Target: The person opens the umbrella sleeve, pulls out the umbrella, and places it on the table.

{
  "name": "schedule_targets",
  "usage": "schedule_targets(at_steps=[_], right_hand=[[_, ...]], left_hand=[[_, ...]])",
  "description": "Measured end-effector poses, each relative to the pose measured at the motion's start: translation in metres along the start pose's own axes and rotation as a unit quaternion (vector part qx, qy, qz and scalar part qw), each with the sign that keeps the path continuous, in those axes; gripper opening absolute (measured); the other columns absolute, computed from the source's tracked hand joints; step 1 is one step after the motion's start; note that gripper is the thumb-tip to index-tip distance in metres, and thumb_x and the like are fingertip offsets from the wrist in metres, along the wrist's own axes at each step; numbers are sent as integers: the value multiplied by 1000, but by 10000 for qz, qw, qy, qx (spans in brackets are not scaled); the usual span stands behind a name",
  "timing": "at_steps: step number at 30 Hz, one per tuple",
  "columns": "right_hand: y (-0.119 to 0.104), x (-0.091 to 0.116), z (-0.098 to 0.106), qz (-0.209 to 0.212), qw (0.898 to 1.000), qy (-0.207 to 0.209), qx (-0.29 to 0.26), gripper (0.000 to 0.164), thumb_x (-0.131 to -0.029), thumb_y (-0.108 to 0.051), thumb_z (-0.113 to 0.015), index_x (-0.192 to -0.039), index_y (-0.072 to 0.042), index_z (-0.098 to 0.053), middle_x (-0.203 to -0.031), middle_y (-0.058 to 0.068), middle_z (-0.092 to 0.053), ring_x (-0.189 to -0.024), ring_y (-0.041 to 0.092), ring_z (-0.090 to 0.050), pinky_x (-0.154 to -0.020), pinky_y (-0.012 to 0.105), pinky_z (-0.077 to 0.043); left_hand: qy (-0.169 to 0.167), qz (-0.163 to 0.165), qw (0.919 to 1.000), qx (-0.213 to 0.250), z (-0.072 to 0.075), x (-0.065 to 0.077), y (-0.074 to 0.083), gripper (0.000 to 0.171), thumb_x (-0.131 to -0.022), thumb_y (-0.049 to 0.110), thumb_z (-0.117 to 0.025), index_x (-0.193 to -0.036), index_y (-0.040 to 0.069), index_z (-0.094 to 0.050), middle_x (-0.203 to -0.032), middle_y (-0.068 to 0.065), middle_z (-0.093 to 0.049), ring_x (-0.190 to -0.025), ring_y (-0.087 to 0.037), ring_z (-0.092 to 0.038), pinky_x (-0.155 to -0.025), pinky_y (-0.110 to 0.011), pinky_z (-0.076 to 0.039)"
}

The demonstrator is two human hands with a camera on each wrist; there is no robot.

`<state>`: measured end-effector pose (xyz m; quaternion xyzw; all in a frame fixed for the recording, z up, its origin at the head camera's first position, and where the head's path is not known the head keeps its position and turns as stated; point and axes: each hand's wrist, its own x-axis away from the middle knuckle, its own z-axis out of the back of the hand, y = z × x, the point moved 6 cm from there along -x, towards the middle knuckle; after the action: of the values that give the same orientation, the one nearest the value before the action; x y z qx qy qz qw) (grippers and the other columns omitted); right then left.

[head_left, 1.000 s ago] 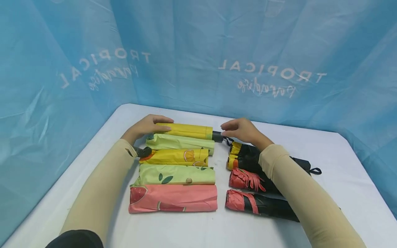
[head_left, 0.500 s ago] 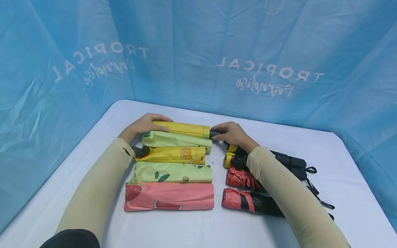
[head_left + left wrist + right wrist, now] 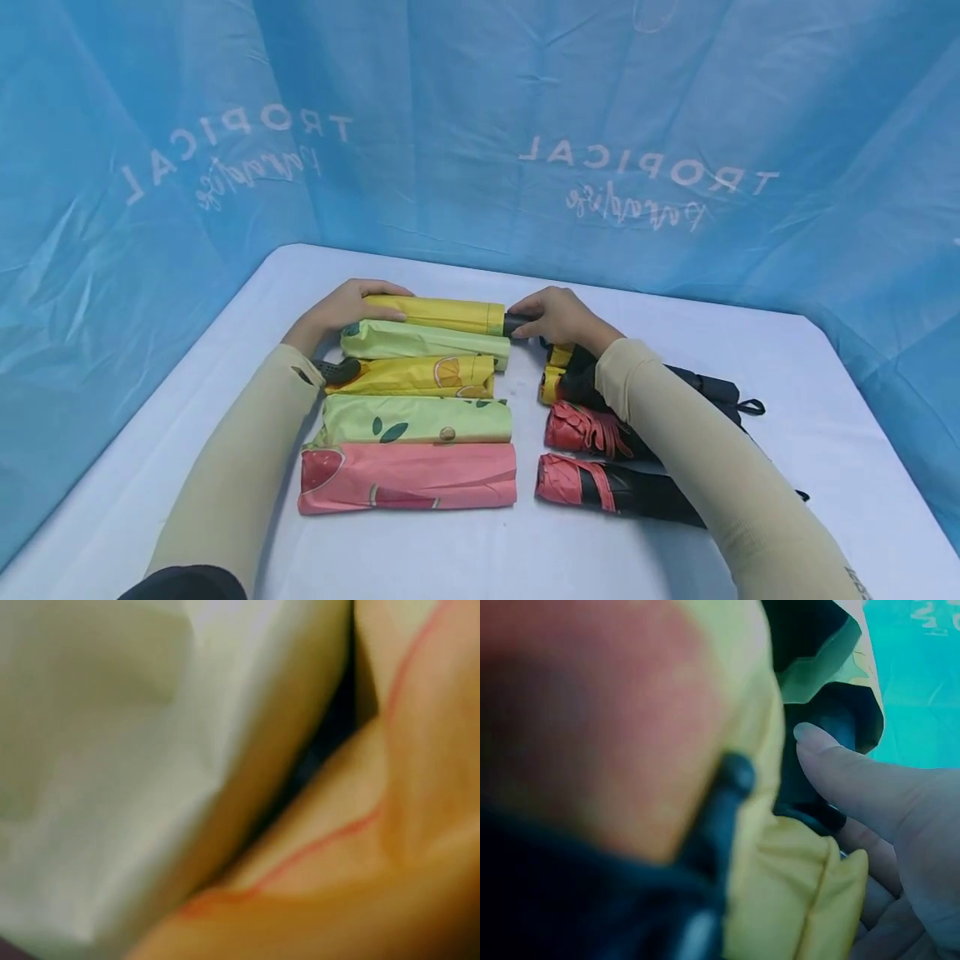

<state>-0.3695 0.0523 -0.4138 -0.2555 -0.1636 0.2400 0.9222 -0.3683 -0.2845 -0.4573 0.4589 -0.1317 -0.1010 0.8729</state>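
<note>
In the head view, a yellow umbrella sleeve (image 3: pixel 450 313) lies at the back of a row, with a black umbrella handle (image 3: pixel 515 323) sticking out of its right end. My left hand (image 3: pixel 345 308) holds the sleeve's left end between thumb and fingers. My right hand (image 3: pixel 562 318) pinches the black handle. The right wrist view shows the thumb (image 3: pixel 840 765) against something black beside dark fabric openings. Blurred cloth (image 3: pixel 120 765) and skin fill the left wrist view, so the left fingertips are hidden there.
Towards me lie a light green sleeve (image 3: pixel 427 342), a yellow orange-print one (image 3: pixel 427 376), a leaf-print green one (image 3: pixel 420 419) and a pink one (image 3: pixel 405 477). Under my right arm are black folded umbrellas with yellow (image 3: pixel 552 386) and red (image 3: pixel 573 427) edges. Blue sheeting (image 3: pixel 465 125) hangs behind.
My right hand has moved left and taken hold of the black handle. The left hand keeps its place on the yellow sleeve. The head view has shifted slightly.
</note>
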Motion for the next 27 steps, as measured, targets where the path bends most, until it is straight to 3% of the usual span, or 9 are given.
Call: schedule_targets(at_steps=[8,14,23,27], right_hand=[[3,-2,6,128,9999,-51,-63,38,-91,-29,-81,-128,-21,-74,-126,1,-71,-119,21,-62,-101,45,-49],[8,-1,6,181,9997,-153,-12,38,-91,-29,-81,-127,-19,-74,-124,3,-72,-120,22,-62,-104,46,-47],[8,6,14,230,9991,-321,177,40,-92,-22,-79,-130,-12,-72,-127,9,-70,-120,25,-64,-100,46,-51],[16,9,18,158,9993,-309,104,40,-92,-21,-79,-130,-11,-72,-128,9,-70,-120,26,-64,-100,47,-51]], left_hand=[[73,-226,9993,-278,6,2,3,54,-85,50,-81,-132,26,-70,-135,-1,-65,-130,-24,-53,-112,-52,-36],[30,-142,9997,-204,3,1,0,56,-82,54,-82,-131,27,-71,-132,0,-66,-127,-22,-54,-112,-50,-38],[-8,-3,10000,-17,-2,1,0,54,-86,44,-82,-134,23,-69,-136,-3,-64,-131,-25,-51,-114,-52,-34],[-54,64,9999,-79,-3,9,16,50,-91,34,-80,-137,19,-67,-140,-6,-61,-135,-28,-48,-115,-54,-32]])
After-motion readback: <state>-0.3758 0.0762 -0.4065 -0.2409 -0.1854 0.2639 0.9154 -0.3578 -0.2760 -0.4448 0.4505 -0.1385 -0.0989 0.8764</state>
